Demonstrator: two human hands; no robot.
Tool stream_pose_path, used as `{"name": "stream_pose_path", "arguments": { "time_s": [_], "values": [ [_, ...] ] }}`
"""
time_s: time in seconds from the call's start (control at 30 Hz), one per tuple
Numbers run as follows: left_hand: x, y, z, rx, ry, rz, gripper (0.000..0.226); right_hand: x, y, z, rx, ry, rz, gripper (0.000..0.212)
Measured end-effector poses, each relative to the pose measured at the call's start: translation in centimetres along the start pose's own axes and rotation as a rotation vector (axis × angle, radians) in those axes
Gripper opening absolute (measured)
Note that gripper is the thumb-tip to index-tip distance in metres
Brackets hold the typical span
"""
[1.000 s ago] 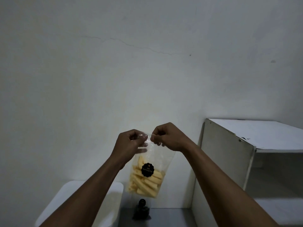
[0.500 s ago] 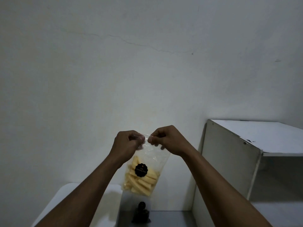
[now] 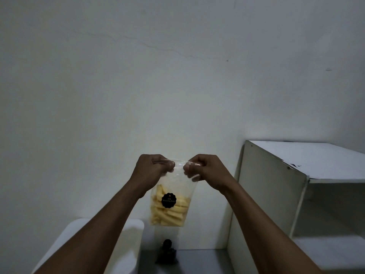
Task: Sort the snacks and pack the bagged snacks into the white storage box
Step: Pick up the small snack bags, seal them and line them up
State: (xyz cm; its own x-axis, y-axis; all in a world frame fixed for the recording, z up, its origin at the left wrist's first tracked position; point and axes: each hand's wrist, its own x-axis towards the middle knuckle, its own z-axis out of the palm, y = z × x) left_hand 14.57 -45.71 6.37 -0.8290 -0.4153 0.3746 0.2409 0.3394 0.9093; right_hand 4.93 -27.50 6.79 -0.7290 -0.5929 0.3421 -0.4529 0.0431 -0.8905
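A clear snack bag (image 3: 170, 204) of pale sticks is pinched by its top edge between the left hand (image 3: 153, 171) and the right hand (image 3: 205, 169), each grip closed tight. Hanging below the grip, it is judged light, limp and slippery; the contents look brittle, so the top edge is best held.

Hands have spread apart along the bag's top edge: the left hand (image 3: 153, 171) and right hand (image 3: 203, 170) were nearly knuckle to knuckle before, now a strip of clear plastic shows between them. The snack bag (image 3: 170, 202) hangs straighter, less tilted than a second ago, its black label (image 3: 169, 200) more square-on. Relative to the white cabinet (image 3: 276, 186), both hands and bag sit slightly lower and further left.
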Motion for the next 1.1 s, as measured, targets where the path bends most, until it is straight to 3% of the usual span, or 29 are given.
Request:
{"name": "stream_pose_path", "arguments": {
  "time_s": [0.27,0.47,0.83,1.1],
  "values": [
    [-0.3,-0.1,0.6,-0.125,-0.024,-0.04,0.012,-0.7,0.0,-0.6,0.077,0.125,-0.004,0.012],
    [0.0,0.3,0.2,-0.129,-0.011,-0.028,0.011,-1.5,-0.1,-1.4,0.186,0.046,0.032,0.009],
    [0.0,0.6,0.5,-0.089,-0.027,-0.018,0.01,-1.6,-0.4,-1.9,0.131,0.039,0.022,0.002],
    [-0.1,0.2,0.4,-0.071,-0.045,-0.044,0.011,-1.3,-0.2,-1.9,0.038,0.051,0.004,0.01]
  ]
}}
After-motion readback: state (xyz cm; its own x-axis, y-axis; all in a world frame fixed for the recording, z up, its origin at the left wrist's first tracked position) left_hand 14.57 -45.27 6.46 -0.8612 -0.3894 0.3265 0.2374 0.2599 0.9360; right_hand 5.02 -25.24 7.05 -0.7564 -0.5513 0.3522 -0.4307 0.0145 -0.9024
